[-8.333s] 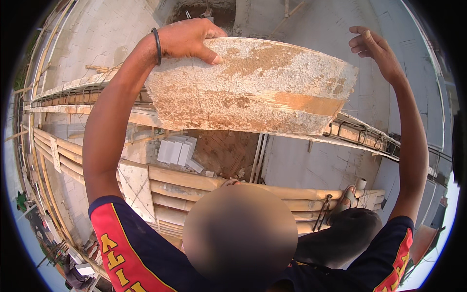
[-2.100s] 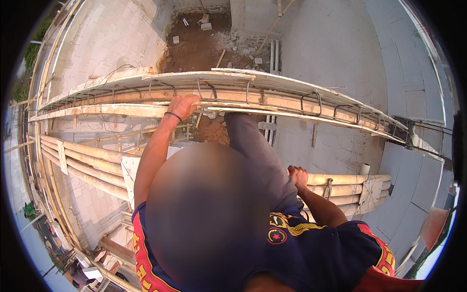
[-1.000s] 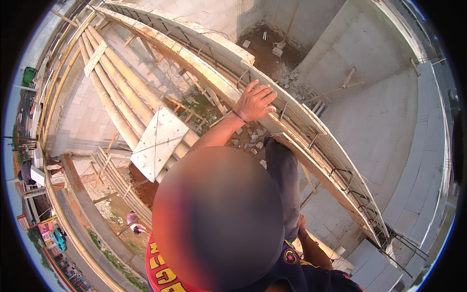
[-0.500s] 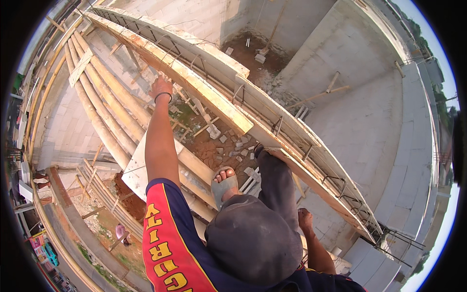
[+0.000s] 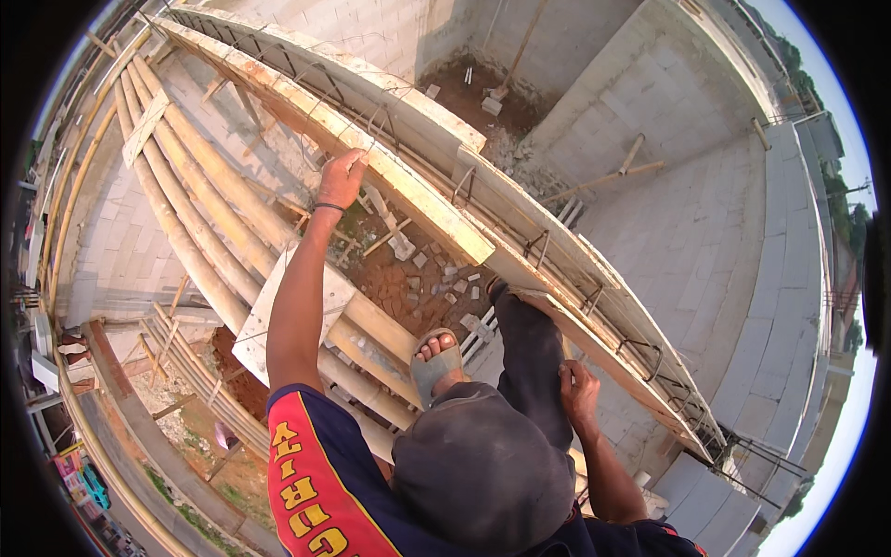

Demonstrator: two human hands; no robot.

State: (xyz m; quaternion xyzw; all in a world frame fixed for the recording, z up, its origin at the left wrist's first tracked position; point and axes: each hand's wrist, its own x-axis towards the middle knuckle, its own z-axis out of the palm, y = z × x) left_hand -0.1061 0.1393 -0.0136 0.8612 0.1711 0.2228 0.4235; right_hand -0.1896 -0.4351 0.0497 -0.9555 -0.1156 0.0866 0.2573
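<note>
"How's the board (image 5: 432, 208)?"
"Long, pale, rough-faced, beyond the bamboo poles (image 5: 382, 327); left hand (image 5: 342, 182) grips its near edge."
"Right hand (image 5: 581, 387)?"
"Curled, toward the poles' right end; can't tell if holding."
"Room?"
"Open gap between poles and board."

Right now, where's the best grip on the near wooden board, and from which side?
Probably the upper edge of the near wooden board, close to where the left hand is, coming from the person's side. The edge is long and exposed, and that face looks open, while metal hoops line the far side and could crowd the fingers.
</note>
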